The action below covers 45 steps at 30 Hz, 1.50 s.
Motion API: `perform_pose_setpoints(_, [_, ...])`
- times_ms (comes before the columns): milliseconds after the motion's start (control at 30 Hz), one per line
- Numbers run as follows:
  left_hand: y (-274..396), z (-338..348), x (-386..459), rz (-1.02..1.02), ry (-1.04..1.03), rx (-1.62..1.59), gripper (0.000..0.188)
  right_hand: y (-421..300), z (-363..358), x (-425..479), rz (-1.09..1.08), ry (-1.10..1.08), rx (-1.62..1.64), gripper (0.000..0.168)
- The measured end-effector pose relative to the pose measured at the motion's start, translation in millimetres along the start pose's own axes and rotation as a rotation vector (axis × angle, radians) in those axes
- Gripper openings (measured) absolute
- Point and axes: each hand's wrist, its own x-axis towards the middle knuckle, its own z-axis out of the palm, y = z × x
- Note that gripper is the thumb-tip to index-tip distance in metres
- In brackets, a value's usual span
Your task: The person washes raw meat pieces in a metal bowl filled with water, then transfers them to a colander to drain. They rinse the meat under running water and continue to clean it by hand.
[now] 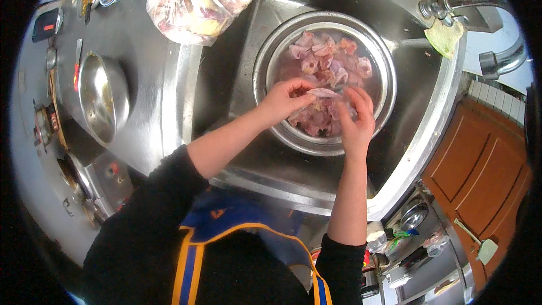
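Note:
Over a round stainless steel basin (387, 82) in the sink, my two hands have one pale strip of raw meat (324, 93) between them. My left hand (286, 101) pinches the strip's left end between thumb and fingers. At its right end are the thumb and fingertips of my right hand (359, 114), which partly hide it. Several pink pieces of raw poultry (324, 55) lie in cloudy water in the basin, some behind the hands. More pieces (307, 120) show between my wrists, below the held strip.
A plastic bag of raw meat (203, 4) rests at the sink's upper left edge. On the steel counter (148, 80) stands a tilted metal bowl (101, 97). A faucet (461, 4) and a green-and-white scrub pad (444, 36) are at the upper right.

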Motion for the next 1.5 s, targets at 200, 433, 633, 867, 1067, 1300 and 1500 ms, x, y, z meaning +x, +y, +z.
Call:
perform_pose_setpoints(200, [14.3, 4.1, -2.1, 0.012, 0.006, 0.039, 0.020, -13.4, 5.8, 16.9, 0.088, -0.249, -0.044, 0.021])
perform_pose_setpoints(433, [21.1, -0.2, -1.3, 0.033, -0.027, 0.077, 0.019, -4.2, 8.8, 12.5, 0.421, -0.212, 0.338, 0.013])
perform_pose_setpoints(633, [32.1, 2.0, 0.9, -0.019, -0.047, 0.111, 0.020, -8.2, 8.6, 13.0, 0.639, -0.083, 0.731, 0.014])
perform_pose_setpoints(867, [33.3, 1.0, 1.3, -0.026, -0.056, 0.116, 0.019, -0.1, 2.4, 16.6, 0.205, -0.144, 0.082, 0.011])
perform_pose_setpoints(1067, [22.0, -7.3, -0.1, -0.070, -0.056, 0.063, 0.020, 13.3, -9.6, 17.9, 0.111, -0.018, -0.077, 0.008])
perform_pose_setpoints(1300, [25.9, -4.3, -6.2, -0.051, -0.053, 0.062, 0.019, -17.3, -7.9, 23.8, 0.170, -0.284, 0.187, 0.012])
perform_pose_setpoints(1500, [27.8, -7.2, -5.5, 0.027, -0.064, 0.160, 0.017, -24.6, -8.7, 22.4, 0.317, -0.426, 0.195, 0.009])
